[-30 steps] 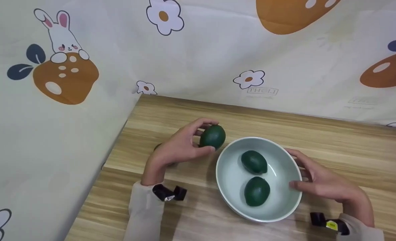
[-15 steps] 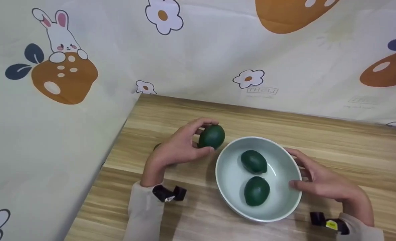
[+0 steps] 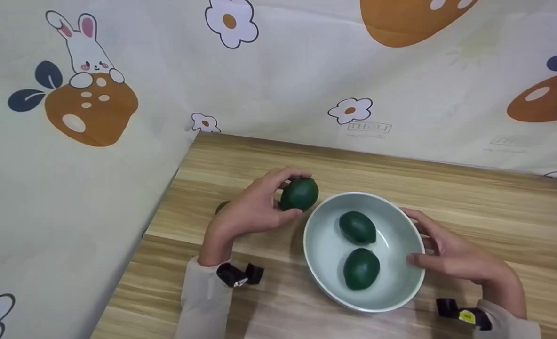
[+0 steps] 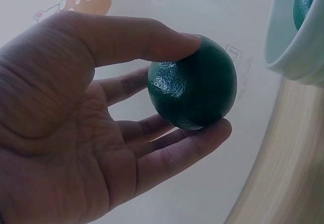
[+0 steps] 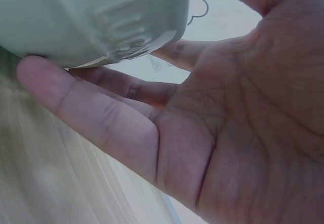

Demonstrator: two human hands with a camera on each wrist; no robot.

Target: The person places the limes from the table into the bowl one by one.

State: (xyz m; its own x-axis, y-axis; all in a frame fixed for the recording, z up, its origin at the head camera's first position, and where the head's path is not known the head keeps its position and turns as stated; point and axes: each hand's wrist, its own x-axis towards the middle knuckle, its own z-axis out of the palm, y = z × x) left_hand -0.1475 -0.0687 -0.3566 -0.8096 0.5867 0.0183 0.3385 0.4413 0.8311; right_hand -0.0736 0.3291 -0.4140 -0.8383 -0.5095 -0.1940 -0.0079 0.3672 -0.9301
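Note:
Between thumb and fingertips, my left hand pinches a dark green lime, just left of the bowl and apart from its rim. In the left wrist view the lime has a glossy, finely pebbled skin. Two similar limes, an upper one and a lower one, lie inside a pale green bowl. My right hand grips the bowl's right side, thumb over the rim and fingers against the outer wall. The right wrist view shows fingers touching the bowl's underside.
Partly hidden behind my left wrist, another dark green round thing lies on the wood-grain table. A printed cloth or sheet hangs behind the table and along its left. Black camera mounts sit at both wrists.
My left hand and its lime have shifted very slightly down and right. A bit more of the green thing behind the left wrist shows. The right hand and bowl stay put.

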